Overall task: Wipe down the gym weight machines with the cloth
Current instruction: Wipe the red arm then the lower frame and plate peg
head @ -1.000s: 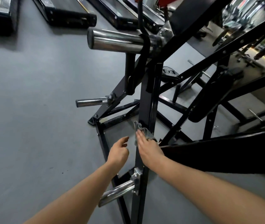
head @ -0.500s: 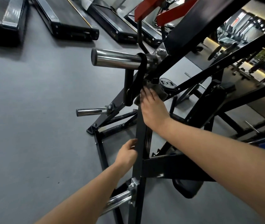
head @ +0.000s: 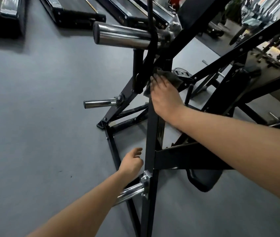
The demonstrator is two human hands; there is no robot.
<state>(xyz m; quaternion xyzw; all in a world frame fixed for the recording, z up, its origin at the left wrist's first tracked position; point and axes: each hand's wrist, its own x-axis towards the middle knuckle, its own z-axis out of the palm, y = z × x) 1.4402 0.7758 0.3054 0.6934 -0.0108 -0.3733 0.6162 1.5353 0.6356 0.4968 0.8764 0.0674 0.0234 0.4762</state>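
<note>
A grey floor (head: 33,117) filled the left and bottom of the frame. The black weight machine (head: 151,134) stood on it at centre, treadmills (head: 77,14) sat along the upper left, and a dark weight plate (head: 181,72) lay right of centre.

I see the dark grey cloth (head: 174,78) bunched high against the upright post (head: 153,127) of the black weight machine (head: 195,158), just under its large chrome peg (head: 122,37).
</note>
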